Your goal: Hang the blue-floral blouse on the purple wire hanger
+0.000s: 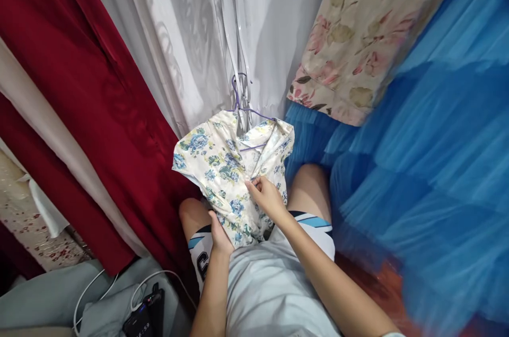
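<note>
A white blouse (222, 159) with blue flowers and green leaves lies over my lap, its V-shaped neckline facing away from me. A thin purple hanger (260, 114) sits inside its shoulders, with the hook sticking up beyond the collar. With thumb and fingertips, my right hand (267, 198) pinches the blouse front just below the point of the neckline. My left hand (220, 235) grips the blouse's lower left side; the thumb shows along the edge, while the other fingers are hidden by the cloth.
White curtains (274, 24) with hanging ribbons are straight ahead. Red drapes (99, 87) hang at left; a pink-flowered cloth (350, 45) and blue tulle (397, 167) hang at right. At lower left, a phone (137, 323) with a white cable (159, 273) lies on a grey cushioned surface (47, 294).
</note>
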